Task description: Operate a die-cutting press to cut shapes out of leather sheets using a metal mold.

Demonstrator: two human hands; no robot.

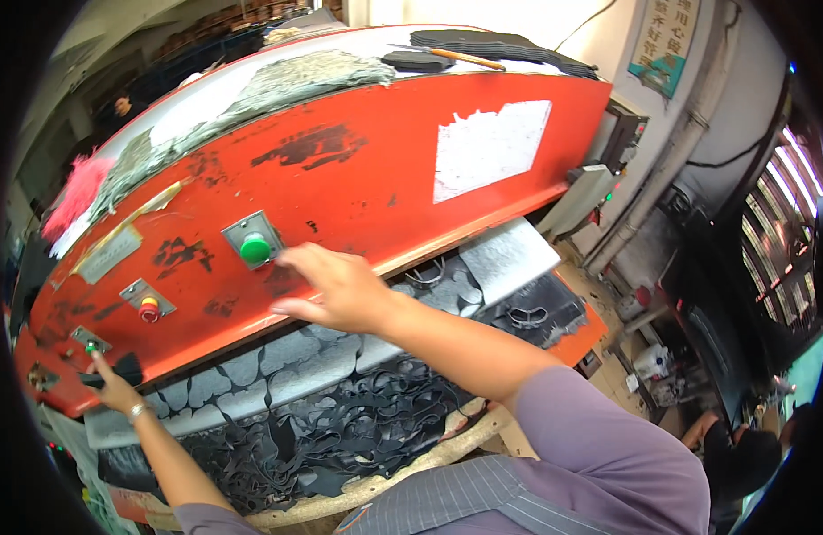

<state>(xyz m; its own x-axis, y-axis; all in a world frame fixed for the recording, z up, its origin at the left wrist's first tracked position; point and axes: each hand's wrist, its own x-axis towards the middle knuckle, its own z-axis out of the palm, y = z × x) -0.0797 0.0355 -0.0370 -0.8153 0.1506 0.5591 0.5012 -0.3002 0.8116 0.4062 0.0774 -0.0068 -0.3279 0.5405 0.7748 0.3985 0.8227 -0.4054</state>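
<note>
A large red machine [376, 169] stretches across the view in front of me. My left hand [117, 390] reaches to its lower left, a stretched finger at a small green button [91, 346]. Whether the button is pressed in cannot be seen. My right hand [338, 287] hovers by the machine's front, thumb and fingers apart, holding nothing. Just left of its fingertips sits a big green push button [255, 249] on a metal plate. Between the two green buttons is a red knob [149, 309] with a yellow ring.
Below the machine front lies a pale cutting board [376, 352] with cut-out marks. Nearer me, tangled black scraps [313, 428] cover the bed. Grey cloth [313, 76], black sheets [501, 45] and a pencil-like stick [465, 60] rest on top. Another person [741, 459] is at lower right.
</note>
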